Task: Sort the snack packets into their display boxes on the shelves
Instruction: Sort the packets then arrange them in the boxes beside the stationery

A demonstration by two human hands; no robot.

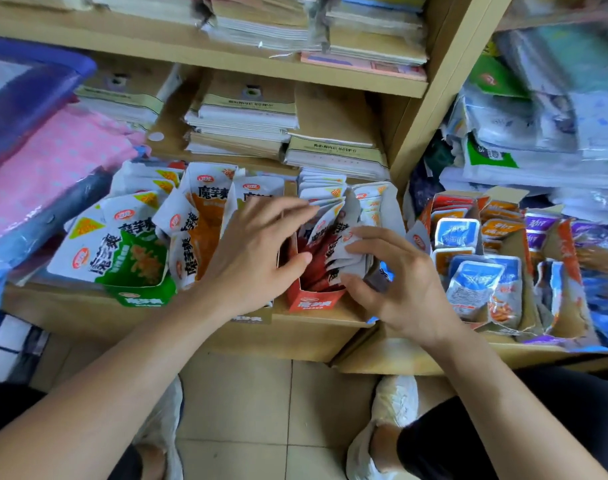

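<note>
Step in hand, as judged: packets [330, 244] are being squared up inside the red box [309, 301], centre of the frame, on the lower shelf [316, 337].

Left hand [257, 251]: fingers are spread and nearly straight, laid across the packet tops toward the back. The thumb is pressed against the box's left wall. Nothing is gripped.

Right hand [392, 271]: fingers are curled over the bundle of packets at the right side of the box, with the thumb tucked beneath. The bundle is pinched and stands above the front rim.

Next move, likely: the bundle is to be pushed down into the row while the row is held back by the left hand. Care is called for so the thin card wall is not buckled.

Green box [139, 296], lower left, is untouched.
</note>
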